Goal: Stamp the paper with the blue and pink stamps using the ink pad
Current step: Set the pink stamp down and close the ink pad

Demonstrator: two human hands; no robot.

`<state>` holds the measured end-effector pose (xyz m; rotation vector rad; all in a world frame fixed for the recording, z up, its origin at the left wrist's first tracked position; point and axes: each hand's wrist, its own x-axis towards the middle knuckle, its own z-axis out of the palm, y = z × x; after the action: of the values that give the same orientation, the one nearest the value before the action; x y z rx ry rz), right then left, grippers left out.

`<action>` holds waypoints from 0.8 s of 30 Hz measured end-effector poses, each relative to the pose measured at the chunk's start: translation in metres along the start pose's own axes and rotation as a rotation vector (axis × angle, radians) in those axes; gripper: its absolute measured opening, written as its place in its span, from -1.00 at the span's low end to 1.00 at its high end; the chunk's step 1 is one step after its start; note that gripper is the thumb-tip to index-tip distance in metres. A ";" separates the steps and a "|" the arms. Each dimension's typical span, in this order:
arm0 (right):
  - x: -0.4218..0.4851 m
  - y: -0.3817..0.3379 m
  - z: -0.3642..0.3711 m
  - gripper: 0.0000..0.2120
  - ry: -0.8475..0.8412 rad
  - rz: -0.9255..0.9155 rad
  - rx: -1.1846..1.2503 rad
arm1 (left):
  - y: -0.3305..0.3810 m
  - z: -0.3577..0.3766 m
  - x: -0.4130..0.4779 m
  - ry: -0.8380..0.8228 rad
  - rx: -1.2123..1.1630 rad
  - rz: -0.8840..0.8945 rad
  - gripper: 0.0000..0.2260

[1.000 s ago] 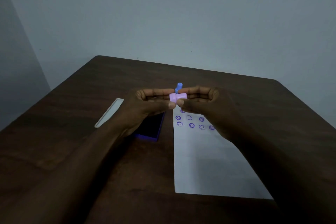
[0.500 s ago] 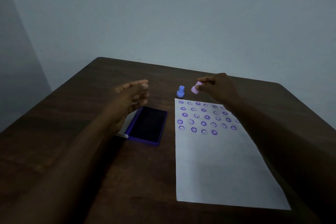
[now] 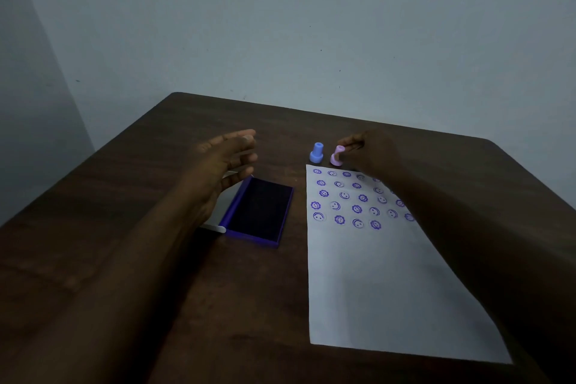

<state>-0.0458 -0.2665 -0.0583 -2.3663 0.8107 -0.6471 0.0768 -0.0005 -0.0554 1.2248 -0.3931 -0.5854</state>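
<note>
Pink stamp (image 3: pixel 337 156) tilts beside the blue stamp (image 3: pixel 316 153) above the paper (image 3: pixel 374 274), right hand (image 3: pixel 371 151) fingers pinching it; left hand (image 3: pixel 224 162) hovers spread. Next: likely releasing it upright.

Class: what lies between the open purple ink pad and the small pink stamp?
In the head view, the blue plastic stamp stands upright between the ink pad and pink stamp.

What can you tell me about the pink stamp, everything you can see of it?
The pink stamp is small, pale pink and plastic-looking, with a narrow handle over a wider round base. It stands on the table beyond the paper's far edge, beside the blue stamp, leaning slightly. The right hand's fingertips pinch its handle.
</note>
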 end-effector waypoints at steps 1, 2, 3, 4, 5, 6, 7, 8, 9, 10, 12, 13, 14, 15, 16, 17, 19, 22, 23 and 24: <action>0.000 0.001 0.000 -0.89 0.005 0.000 0.003 | 0.000 0.000 0.000 -0.001 0.000 -0.001 -0.91; 0.000 0.001 0.001 -0.90 0.005 -0.003 0.003 | 0.000 0.000 0.000 -0.002 -0.001 -0.002 -0.91; -0.001 0.002 0.001 -0.91 0.001 -0.007 -0.001 | 0.000 0.000 0.000 -0.002 -0.003 -0.002 -0.91; -0.001 0.003 0.001 -0.92 -0.005 -0.010 -0.003 | 0.000 0.000 0.000 -0.003 -0.004 -0.001 -0.91; -0.002 0.003 0.002 -0.93 -0.010 -0.014 -0.001 | -0.001 0.000 0.000 -0.003 -0.006 -0.001 -0.91; -0.002 0.004 0.002 -0.93 -0.016 -0.022 0.000 | -0.001 0.000 0.001 -0.001 -0.006 0.000 -0.91; -0.002 0.005 0.002 -0.94 -0.020 -0.030 -0.005 | -0.001 0.000 0.001 0.003 -0.003 0.001 -0.91; -0.002 0.005 0.003 -0.96 -0.024 -0.035 -0.011 | -0.002 0.000 0.001 0.007 0.002 0.000 -0.91; -0.002 0.005 0.003 -0.96 -0.031 -0.036 -0.013 | -0.002 0.001 0.001 0.008 0.005 -0.002 -0.91; -0.002 0.005 0.003 -0.95 -0.042 -0.034 -0.010 | -0.002 0.001 0.001 0.009 0.010 -0.004 -0.91; 0.000 0.004 0.003 -0.96 -0.062 -0.008 -0.011 | -0.001 0.000 0.001 0.012 0.021 -0.005 -0.91; 0.001 0.003 0.004 -0.95 -0.072 0.008 -0.023 | 0.000 0.000 0.001 0.018 0.027 -0.007 -0.91; 0.002 0.003 0.004 -0.94 -0.082 0.020 -0.042 | 0.001 0.000 0.001 0.027 0.036 -0.007 -0.91; 0.001 0.002 0.004 -0.90 -0.084 0.030 -0.061 | 0.002 -0.001 0.000 0.038 0.048 -0.004 -0.91; 0.000 0.000 0.003 -0.82 -0.072 0.044 -0.074 | 0.003 -0.001 0.000 0.046 0.063 0.000 -0.91; -0.003 -0.001 0.001 -0.72 -0.046 0.065 -0.070 | 0.004 -0.002 0.000 0.053 0.077 0.002 -0.91; -0.011 -0.007 -0.003 -0.62 0.026 0.066 -0.019 | 0.006 -0.005 0.000 0.072 0.137 0.017 -0.91; -0.036 -0.028 -0.004 -0.47 0.043 -0.039 -0.030 | 0.006 -0.014 0.005 0.155 0.416 0.147 -0.91; -0.047 -0.037 -0.001 -0.38 -0.018 -0.072 -0.052 | 0.006 -0.019 0.007 0.183 0.531 0.205 -0.90; -0.059 -0.045 0.002 -0.27 -0.109 -0.089 -0.073 | 0.006 -0.023 0.009 0.200 0.620 0.244 -0.87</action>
<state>-0.0679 -0.1967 -0.0468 -2.4917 0.6953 -0.5266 0.0981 0.0128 -0.0565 1.7773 -0.5677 -0.1210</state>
